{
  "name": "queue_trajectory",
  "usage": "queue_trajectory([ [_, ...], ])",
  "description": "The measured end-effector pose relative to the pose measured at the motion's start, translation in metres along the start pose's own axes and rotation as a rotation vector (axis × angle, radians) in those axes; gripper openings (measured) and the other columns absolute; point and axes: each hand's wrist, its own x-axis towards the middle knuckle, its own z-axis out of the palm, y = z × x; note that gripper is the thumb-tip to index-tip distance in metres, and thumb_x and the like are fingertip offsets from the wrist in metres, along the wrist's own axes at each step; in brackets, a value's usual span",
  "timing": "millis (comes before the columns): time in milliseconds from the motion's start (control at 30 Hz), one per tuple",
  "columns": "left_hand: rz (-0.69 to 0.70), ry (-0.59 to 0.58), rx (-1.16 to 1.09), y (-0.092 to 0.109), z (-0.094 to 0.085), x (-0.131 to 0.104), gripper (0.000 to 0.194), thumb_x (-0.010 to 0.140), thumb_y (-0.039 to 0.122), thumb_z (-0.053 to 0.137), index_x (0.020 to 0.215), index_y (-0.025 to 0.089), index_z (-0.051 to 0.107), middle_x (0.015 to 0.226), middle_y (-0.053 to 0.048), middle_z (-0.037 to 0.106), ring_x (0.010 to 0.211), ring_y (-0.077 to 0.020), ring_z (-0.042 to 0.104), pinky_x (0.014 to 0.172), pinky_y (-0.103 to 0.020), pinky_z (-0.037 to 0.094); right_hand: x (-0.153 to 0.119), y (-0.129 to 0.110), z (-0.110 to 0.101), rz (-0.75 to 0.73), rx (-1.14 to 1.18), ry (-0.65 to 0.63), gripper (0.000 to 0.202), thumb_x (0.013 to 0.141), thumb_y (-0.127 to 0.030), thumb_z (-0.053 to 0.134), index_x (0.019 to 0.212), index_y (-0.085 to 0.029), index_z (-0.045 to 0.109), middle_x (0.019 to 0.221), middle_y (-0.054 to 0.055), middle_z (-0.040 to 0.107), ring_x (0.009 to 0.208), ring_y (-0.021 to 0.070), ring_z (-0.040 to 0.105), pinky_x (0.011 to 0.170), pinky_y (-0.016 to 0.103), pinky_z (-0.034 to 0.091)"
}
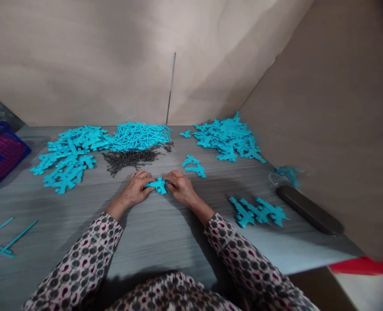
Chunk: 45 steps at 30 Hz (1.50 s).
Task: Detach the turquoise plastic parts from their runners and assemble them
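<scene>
A small turquoise plastic piece (pixel 159 185), shaped like a cross with knobbed arms, is between my two hands just above or on the grey table (pixel 152 250). My left hand (pixel 137 188) pinches its left end. On the other side, my right hand (pixel 181 187) has its fingers closed at the piece's right end; its fingertips are partly hidden. Just beyond my hands lie a heap of dark metal screws or pins (pixel 128 160) and two loose turquoise pieces (pixel 194 166).
Turquoise pieces are heaped at left (pixel 70 157) and right (pixel 226 136), with thin turquoise sticks (pixel 139 136) between. Several pieces (pixel 257 211) lie in a row near a dark elongated object (pixel 309 209). A blue basket (pixel 3 155) stands left; a thin rod (pixel 171 88) rises behind.
</scene>
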Motion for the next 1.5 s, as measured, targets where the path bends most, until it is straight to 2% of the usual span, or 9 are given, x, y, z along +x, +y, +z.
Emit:
queue_trajectory([
  [233,-0.036,-0.034,0.046,0.0054,0.0003,0.0013,0.022,0.083,0.02,0.06,0.104,0.02,0.068,0.1,-0.006,0.065,0.1,-0.0235,0.054,0.087,-0.038,0.04,0.0024,0.0013,0.0009,-0.032,-0.016,-0.008,0.025,0.085,-0.011,0.062,0.105,-0.024,0.071,0.09,0.005,0.065,0.093,0.0204,0.058,0.083,0.031,0.046],
  [400,-0.034,-0.029,0.045,0.0061,0.0007,0.0015,0.023,0.084,0.019,0.059,0.105,0.02,0.068,0.101,-0.006,0.065,0.101,-0.0242,0.054,0.087,-0.039,0.04,0.0022,-0.002,0.0002,-0.01,-0.072,-0.029,0.022,0.086,-0.011,0.061,0.102,-0.022,0.071,0.09,0.005,0.064,0.092,0.0208,0.057,0.078,0.029,0.045],
  [700,-0.026,-0.02,-0.047,-0.0003,0.0026,0.0019,0.021,0.087,0.028,0.061,0.106,0.024,0.071,0.095,-0.005,0.064,0.097,-0.0219,0.055,0.086,-0.037,0.04,0.0013,-0.0037,0.0001,0.004,-0.082,-0.024,0.021,0.087,-0.011,0.06,0.1,-0.023,0.07,0.09,0.005,0.064,0.092,0.0204,0.056,0.077,0.029,0.044],
  [900,-0.011,-0.035,-0.044,0.004,-0.0014,0.0016,0.021,0.089,0.025,0.057,0.104,0.025,0.073,0.091,-0.005,0.063,0.093,-0.0214,0.055,0.086,-0.037,0.041,-0.0003,-0.0029,-0.0002,0.002,-0.067,-0.025,0.022,0.086,-0.01,0.06,0.102,-0.021,0.07,0.091,0.005,0.063,0.093,0.0208,0.056,0.078,0.03,0.044],
  [1033,-0.035,0.0,-0.09,0.0026,0.0004,0.001,0.021,0.088,0.024,0.058,0.105,0.024,0.071,0.095,-0.006,0.065,0.096,-0.0217,0.056,0.087,-0.037,0.042,-0.0015,-0.0025,-0.0006,-0.001,-0.052,-0.019,0.022,0.086,-0.01,0.059,0.101,-0.022,0.07,0.091,0.005,0.063,0.093,0.0206,0.055,0.078,0.03,0.044],
  [1233,-0.027,-0.013,-0.116,-0.0009,0.0012,0.0018,0.02,0.089,0.029,0.059,0.104,0.022,0.071,0.094,-0.006,0.067,0.097,-0.0222,0.057,0.087,-0.037,0.043,-0.0022,-0.0043,-0.0019,0.004,-0.021,-0.024,0.019,0.086,-0.009,0.058,0.097,-0.02,0.069,0.09,0.005,0.063,0.092,0.0205,0.055,0.078,0.03,0.044],
  [1500,0.02,-0.011,-0.06,-0.0001,0.0004,0.0005,0.031,0.094,0.043,0.05,0.107,0.023,0.071,0.088,-0.006,0.063,0.092,-0.0219,0.055,0.083,-0.035,0.042,-0.0036,-0.0017,-0.0028,-0.011,0.024,-0.015,0.021,0.085,-0.007,0.056,0.096,-0.02,0.068,0.091,0.006,0.063,0.092,0.0208,0.055,0.081,0.031,0.045],
])
